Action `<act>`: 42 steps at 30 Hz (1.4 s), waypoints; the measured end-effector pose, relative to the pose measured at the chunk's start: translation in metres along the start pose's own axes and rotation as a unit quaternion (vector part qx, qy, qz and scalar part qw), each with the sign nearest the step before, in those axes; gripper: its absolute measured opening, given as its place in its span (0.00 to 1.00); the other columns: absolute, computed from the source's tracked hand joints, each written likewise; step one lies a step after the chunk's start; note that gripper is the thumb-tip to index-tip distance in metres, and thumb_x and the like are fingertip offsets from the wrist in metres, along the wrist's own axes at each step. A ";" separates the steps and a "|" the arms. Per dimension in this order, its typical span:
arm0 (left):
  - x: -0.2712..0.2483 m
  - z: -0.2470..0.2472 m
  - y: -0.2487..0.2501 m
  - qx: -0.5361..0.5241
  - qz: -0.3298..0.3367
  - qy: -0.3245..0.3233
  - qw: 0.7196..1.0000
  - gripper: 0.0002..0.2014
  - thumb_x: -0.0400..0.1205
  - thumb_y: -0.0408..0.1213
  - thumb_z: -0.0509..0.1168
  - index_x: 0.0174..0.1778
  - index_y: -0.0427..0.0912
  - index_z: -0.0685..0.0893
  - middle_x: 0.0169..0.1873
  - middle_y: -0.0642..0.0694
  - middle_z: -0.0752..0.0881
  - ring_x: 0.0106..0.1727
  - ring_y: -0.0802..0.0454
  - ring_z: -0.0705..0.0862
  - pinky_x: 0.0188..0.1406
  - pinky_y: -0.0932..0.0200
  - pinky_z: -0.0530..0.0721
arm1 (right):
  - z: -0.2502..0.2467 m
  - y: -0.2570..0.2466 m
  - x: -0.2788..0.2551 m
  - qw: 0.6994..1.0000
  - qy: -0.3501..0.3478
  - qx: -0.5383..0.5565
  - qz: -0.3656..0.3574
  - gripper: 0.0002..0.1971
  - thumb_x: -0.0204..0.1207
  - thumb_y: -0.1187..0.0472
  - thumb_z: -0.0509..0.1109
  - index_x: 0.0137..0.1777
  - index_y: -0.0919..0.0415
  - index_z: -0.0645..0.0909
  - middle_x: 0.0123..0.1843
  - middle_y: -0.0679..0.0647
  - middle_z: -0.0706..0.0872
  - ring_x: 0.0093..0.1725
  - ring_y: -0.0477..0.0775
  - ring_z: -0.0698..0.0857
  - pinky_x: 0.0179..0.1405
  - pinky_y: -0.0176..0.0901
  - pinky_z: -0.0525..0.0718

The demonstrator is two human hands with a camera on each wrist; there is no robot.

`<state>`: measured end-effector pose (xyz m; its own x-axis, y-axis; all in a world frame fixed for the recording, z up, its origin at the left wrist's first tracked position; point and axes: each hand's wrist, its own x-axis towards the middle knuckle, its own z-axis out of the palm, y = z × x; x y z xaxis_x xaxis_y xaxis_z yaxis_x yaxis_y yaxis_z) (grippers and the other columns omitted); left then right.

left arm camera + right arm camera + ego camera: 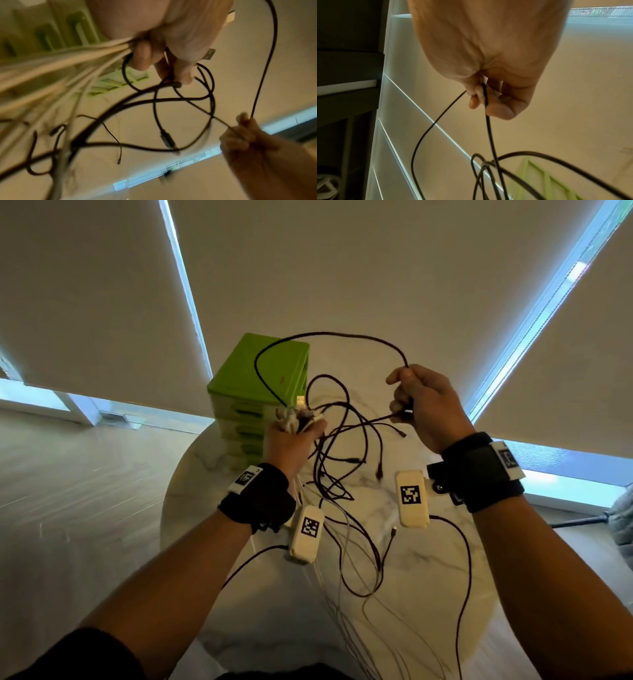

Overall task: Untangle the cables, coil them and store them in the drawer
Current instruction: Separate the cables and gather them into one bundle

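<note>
My left hand (295, 430) grips a bunch of tangled cables (342, 446), black and white, lifted above the round marble table (435, 556). Its curled fingers (142, 56) close round white strands and black loops. A USB plug (209, 54) sticks out beside the thumb. My right hand (416, 402) pinches one black cable (329, 335) that arcs over to the left bunch. In the right wrist view that cable (489, 125) runs between thumb and fingers (476, 100). White cables (346, 546) hang down toward the table edge. A green drawer unit (255, 385) stands behind the left hand.
The drawer unit's stacked drawers (239, 433) look closed, at the table's far left. Window blinds (342, 261) fill the background. Wood floor (75, 474) lies to the left. A dark tripod leg (575, 522) and grey fabric sit at the right.
</note>
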<state>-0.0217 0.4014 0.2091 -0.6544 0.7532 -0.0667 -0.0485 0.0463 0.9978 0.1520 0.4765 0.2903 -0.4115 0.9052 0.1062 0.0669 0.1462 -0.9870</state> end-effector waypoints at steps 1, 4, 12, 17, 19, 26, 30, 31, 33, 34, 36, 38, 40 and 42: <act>0.003 -0.002 0.000 -0.014 -0.023 0.023 0.999 0.06 0.73 0.36 0.77 0.41 0.42 0.87 0.34 0.51 0.87 0.33 0.60 0.83 0.31 0.65 0.78 | -0.002 0.002 -0.001 1.000 0.007 0.002 0.007 0.15 0.88 0.60 0.52 0.45 0.57 0.79 0.26 0.46 0.69 0.30 0.48 0.74 0.32 0.40 0.77; 0.006 -0.002 0.000 -0.026 -0.102 0.070 0.992 0.08 0.72 0.36 0.74 0.32 0.42 0.80 0.25 0.51 0.79 0.25 0.56 0.74 0.25 0.62 0.71 | -0.004 0.007 -0.001 0.999 0.032 0.008 0.008 0.16 0.88 0.60 0.52 0.43 0.56 0.78 0.25 0.46 0.67 0.28 0.47 0.70 0.32 0.41 0.74; 0.015 -0.020 -0.017 -0.021 -0.217 0.071 0.973 0.21 0.74 0.29 0.72 0.58 0.40 0.72 0.40 0.47 0.77 0.38 0.52 0.75 0.39 0.57 0.75 | -0.015 0.000 0.004 0.985 0.131 0.107 -0.024 0.15 0.87 0.62 0.52 0.44 0.57 0.79 0.22 0.45 0.64 0.21 0.46 0.62 0.22 0.35 0.63; 0.014 -0.028 -0.027 0.076 -0.177 0.026 0.981 0.26 0.70 0.34 0.77 0.62 0.34 0.77 0.49 0.42 0.82 0.51 0.43 0.80 0.47 0.54 0.79 | -0.012 0.004 0.006 0.990 0.132 0.040 -0.035 0.13 0.87 0.60 0.53 0.49 0.57 0.80 0.20 0.43 0.65 0.20 0.46 0.63 0.21 0.35 0.65; 0.014 -0.031 -0.026 0.113 -0.141 0.006 0.984 0.19 0.69 0.34 0.79 0.51 0.37 0.80 0.39 0.46 0.82 0.44 0.46 0.82 0.43 0.56 0.80 | -0.010 0.005 0.008 0.988 0.149 0.003 -0.039 0.13 0.86 0.60 0.55 0.48 0.56 0.81 0.19 0.42 0.66 0.20 0.46 0.65 0.21 0.34 0.67; 0.019 -0.046 -0.024 0.121 -0.118 -0.005 0.986 0.14 0.68 0.30 0.79 0.37 0.44 0.78 0.35 0.47 0.83 0.42 0.46 0.83 0.45 0.54 0.84 | -0.034 -0.008 0.023 0.967 0.236 -0.091 -0.030 0.14 0.78 0.56 0.58 0.40 0.45 0.85 0.29 0.36 0.71 0.28 0.40 0.70 0.29 0.34 0.69; 0.014 -0.036 -0.023 0.094 -0.082 0.042 0.991 0.11 0.71 0.30 0.74 0.45 0.40 0.81 0.34 0.48 0.81 0.39 0.48 0.80 0.34 0.59 0.78 | -0.025 -0.007 0.016 0.990 0.140 -0.025 0.005 0.12 0.85 0.59 0.56 0.48 0.54 0.83 0.23 0.42 0.68 0.22 0.44 0.65 0.21 0.35 0.68; 0.011 -0.031 -0.020 0.087 -0.065 0.046 0.993 0.12 0.71 0.29 0.73 0.48 0.39 0.82 0.36 0.47 0.82 0.38 0.49 0.80 0.32 0.61 0.77 | -0.018 -0.004 0.014 0.993 0.117 0.000 0.020 0.12 0.85 0.59 0.56 0.48 0.55 0.82 0.23 0.44 0.67 0.23 0.45 0.65 0.22 0.37 0.68; 0.001 -0.021 -0.010 0.073 -0.020 0.033 0.997 0.08 0.72 0.28 0.73 0.43 0.39 0.83 0.35 0.46 0.83 0.34 0.51 0.78 0.30 0.60 0.77 | -0.005 0.002 0.009 0.994 0.085 0.047 0.049 0.12 0.86 0.60 0.55 0.48 0.57 0.80 0.24 0.45 0.66 0.23 0.45 0.65 0.24 0.38 0.68; -0.003 -0.016 -0.005 0.060 -0.003 0.018 0.998 0.07 0.72 0.27 0.74 0.41 0.40 0.83 0.33 0.47 0.83 0.31 0.53 0.78 0.29 0.59 0.78 | 0.002 0.004 0.007 0.993 0.071 0.072 0.062 0.12 0.86 0.60 0.54 0.48 0.58 0.79 0.24 0.45 0.66 0.24 0.46 0.65 0.24 0.38 0.68; -0.010 -0.008 0.004 0.036 0.004 -0.027 0.999 0.08 0.72 0.28 0.75 0.36 0.43 0.83 0.25 0.54 0.81 0.23 0.57 0.76 0.24 0.61 0.76 | 0.015 0.006 0.004 0.989 0.034 0.124 0.077 0.12 0.87 0.59 0.54 0.47 0.59 0.77 0.26 0.47 0.64 0.24 0.47 0.64 0.25 0.39 0.67; -0.014 -0.002 0.009 0.042 -0.010 -0.110 0.993 0.08 0.72 0.33 0.77 0.35 0.43 0.83 0.18 0.58 0.74 0.19 0.57 0.69 0.21 0.62 0.70 | 0.027 0.004 0.002 0.981 -0.003 0.175 0.086 0.13 0.87 0.59 0.52 0.46 0.60 0.75 0.28 0.50 0.63 0.25 0.48 0.63 0.25 0.40 0.66; -0.018 0.003 0.014 0.063 -0.022 -0.203 0.977 0.08 0.72 0.37 0.77 0.34 0.45 0.83 0.16 0.58 0.70 0.19 0.58 0.66 0.22 0.62 0.67 | 0.036 -0.002 -0.001 0.968 -0.041 0.230 0.087 0.13 0.88 0.59 0.51 0.44 0.60 0.73 0.29 0.51 0.63 0.26 0.49 0.64 0.25 0.40 0.67; -0.024 0.007 0.018 0.077 -0.020 -0.271 0.959 0.11 0.75 0.38 0.75 0.30 0.50 0.81 0.16 0.56 0.69 0.18 0.58 0.64 0.20 0.63 0.63 | 0.040 -0.007 -0.003 0.956 -0.081 0.268 0.081 0.14 0.87 0.59 0.51 0.43 0.60 0.73 0.29 0.51 0.65 0.27 0.49 0.67 0.27 0.40 0.70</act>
<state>-0.0018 0.3891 0.2282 -0.1629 0.9775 -0.1343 0.0746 0.1479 0.9862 0.1160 0.4568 0.2923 -0.5742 0.8181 -0.0309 -0.3161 -0.2564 -0.9134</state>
